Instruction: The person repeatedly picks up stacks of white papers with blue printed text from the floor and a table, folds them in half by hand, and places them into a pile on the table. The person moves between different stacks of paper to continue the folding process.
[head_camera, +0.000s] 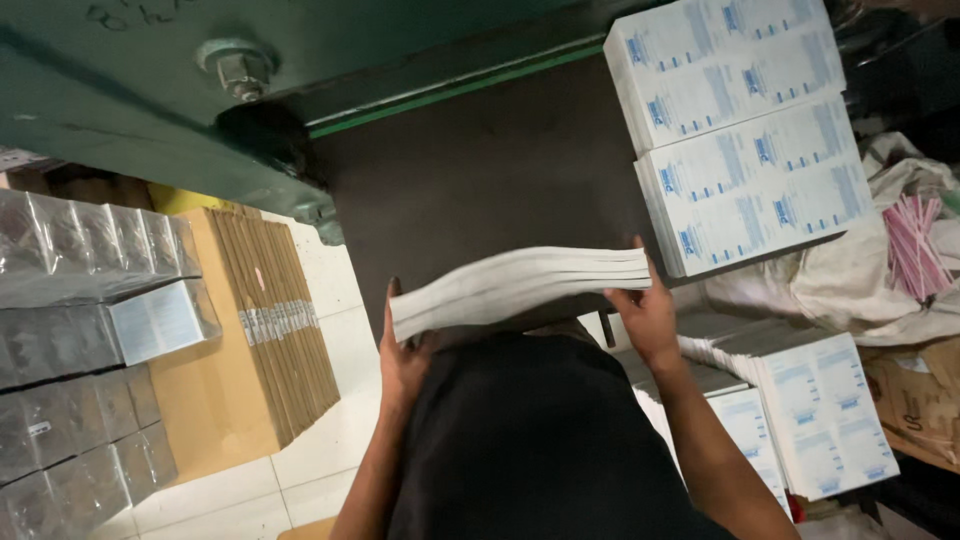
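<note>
You have a thick stack of white sheets held edge-on at waist height, just in front of your dark apron, over the near edge of the dark work table.

Grip: left hand clamped on the stack's left end, fingers up over the near face. Right hand clamped on the right end, thumb side over the top edge. Both closed on the stack; neither is free.

Handling, as a judgement: many loose leaves, so probably fairly heavy for its bulk and floppy. The stack already bows, its left end lower than the right. Sheet edges look smooth and likely to slide and fan if your squeeze eases. Best hold looks to be at both short ends, as now, with pressure across the thickness.

Around the stack: two piles of white printed sheets on the table beyond its right end; more such piles below your right hand. Left of the stack, on the tiled floor, brown flat cartons and clear-wrapped bundles.
</note>
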